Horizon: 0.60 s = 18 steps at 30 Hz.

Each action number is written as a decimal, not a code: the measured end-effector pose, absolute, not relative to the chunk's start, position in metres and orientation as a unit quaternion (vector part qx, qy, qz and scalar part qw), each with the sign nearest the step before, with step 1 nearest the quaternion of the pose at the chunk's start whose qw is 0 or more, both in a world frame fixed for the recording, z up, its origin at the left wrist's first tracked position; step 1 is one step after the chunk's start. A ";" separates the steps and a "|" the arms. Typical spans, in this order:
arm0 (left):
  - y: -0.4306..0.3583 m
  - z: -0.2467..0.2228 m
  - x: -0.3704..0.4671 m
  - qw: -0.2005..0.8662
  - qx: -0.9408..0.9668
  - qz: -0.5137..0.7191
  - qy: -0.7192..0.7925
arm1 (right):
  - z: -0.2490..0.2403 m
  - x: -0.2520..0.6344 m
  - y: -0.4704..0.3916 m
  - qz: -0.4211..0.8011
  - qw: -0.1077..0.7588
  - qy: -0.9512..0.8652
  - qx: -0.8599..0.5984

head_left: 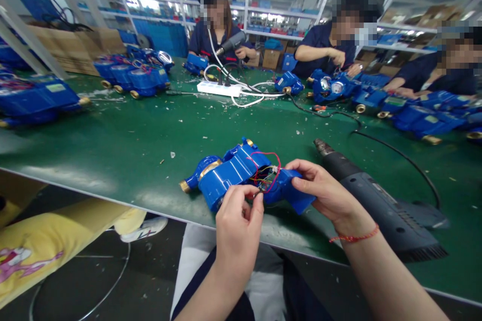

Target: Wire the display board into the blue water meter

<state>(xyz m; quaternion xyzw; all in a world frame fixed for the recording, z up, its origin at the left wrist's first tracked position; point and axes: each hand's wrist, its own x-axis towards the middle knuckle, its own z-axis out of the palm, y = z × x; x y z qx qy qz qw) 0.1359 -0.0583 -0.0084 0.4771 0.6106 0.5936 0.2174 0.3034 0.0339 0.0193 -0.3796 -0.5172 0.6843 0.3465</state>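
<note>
A blue water meter (pixel 229 173) with brass pipe ends lies on the green bench near its front edge. Its housing is open on the right, and red, yellow and other thin wires (pixel 279 160) come out of it. My left hand (pixel 241 215) pinches a dark wire end at the opening, between thumb and forefinger. With thumb and fingers, my right hand (pixel 324 188) grips the blue cover (pixel 295 193) at the meter's right side. Beside my right forearm rests a dark heat gun (pixel 380 205), its nozzle pointing away from me.
A white power strip (pixel 218 89) with cables crosses the bench's middle. More blue meters (pixel 139 77) stand at the far left and right. Several co-workers (pixel 327 47) sit opposite. A black cord (pixel 399 145) runs to the heat gun. Someone's yellow-clad leg (pixel 68 241) is at lower left.
</note>
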 end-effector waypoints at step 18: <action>-0.072 -0.019 0.137 0.320 0.316 0.666 0.595 | 0.003 0.309 0.024 0.679 0.359 -0.517 -0.378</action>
